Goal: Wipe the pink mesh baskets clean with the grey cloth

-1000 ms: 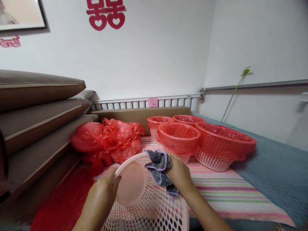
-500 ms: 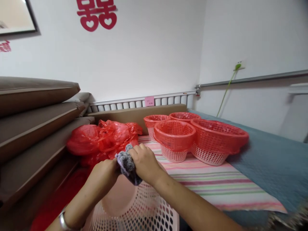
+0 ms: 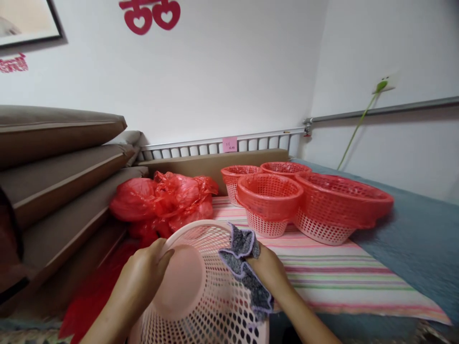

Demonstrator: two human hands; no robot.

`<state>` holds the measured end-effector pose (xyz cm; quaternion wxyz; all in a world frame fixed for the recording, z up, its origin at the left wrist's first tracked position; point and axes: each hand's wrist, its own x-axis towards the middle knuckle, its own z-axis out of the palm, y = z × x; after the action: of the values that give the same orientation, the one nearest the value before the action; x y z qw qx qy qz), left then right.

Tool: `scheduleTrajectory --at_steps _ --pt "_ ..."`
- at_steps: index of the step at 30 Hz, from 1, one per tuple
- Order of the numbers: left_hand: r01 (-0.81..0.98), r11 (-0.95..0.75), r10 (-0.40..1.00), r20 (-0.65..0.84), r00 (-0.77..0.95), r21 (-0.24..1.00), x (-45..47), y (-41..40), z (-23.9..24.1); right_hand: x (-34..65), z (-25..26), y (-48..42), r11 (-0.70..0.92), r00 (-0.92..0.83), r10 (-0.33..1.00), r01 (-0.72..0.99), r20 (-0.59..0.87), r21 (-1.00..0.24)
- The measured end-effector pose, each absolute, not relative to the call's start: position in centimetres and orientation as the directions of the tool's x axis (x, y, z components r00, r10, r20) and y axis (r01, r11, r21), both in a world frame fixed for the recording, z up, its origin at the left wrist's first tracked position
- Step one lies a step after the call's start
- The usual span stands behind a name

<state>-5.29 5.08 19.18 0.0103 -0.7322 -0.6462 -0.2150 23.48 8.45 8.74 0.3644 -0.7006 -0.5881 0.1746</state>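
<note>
A pale pink perforated plastic basket is tilted toward me in the lower middle, its inside and solid round base showing. My left hand grips its rim on the left, thumb over the edge. At the right side of the rim, my right hand is closed on a grey cloth with a lilac edge. The cloth lies bunched over the rim and hangs down along the basket's right side. Some fingers of the right hand are hidden behind the cloth.
Several pink baskets lined with red plastic bags stand on a striped mat. A heap of red plastic bags lies at the back left, beside stacked brown cushions. A radiator runs along the wall.
My hands have moved apart. The left now holds the basket's rim, while the right has carried the cloth down to the rim's right side. The camera view has shifted slightly.
</note>
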Motion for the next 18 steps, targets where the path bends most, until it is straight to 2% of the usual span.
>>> scheduleTrajectory --at_steps 4,9,14,18 --pt "0.929 -0.225 0.926 0.36 0.11 0.295 -4.9 4.8 20.8 23.5 12.7 7.8 0.043 0.231 0.925 0.727 0.303 -0.686" --pt "0.868 -0.379 0.882 0.407 0.236 0.32 -3.9 6.4 20.5 23.8 16.7 7.0 0.166 0.167 0.827 0.839 0.536 -0.518" --pt "0.814 -0.341 0.922 0.335 0.193 0.47 -3.7 6.9 16.9 24.1 15.0 7.0 0.174 0.122 0.872 0.829 0.475 -0.532" --pt "0.796 -0.33 0.927 0.335 0.171 0.507 -4.3 6.1 15.9 24.3 13.1 6.5 0.151 0.19 0.86 0.792 0.474 -0.591"
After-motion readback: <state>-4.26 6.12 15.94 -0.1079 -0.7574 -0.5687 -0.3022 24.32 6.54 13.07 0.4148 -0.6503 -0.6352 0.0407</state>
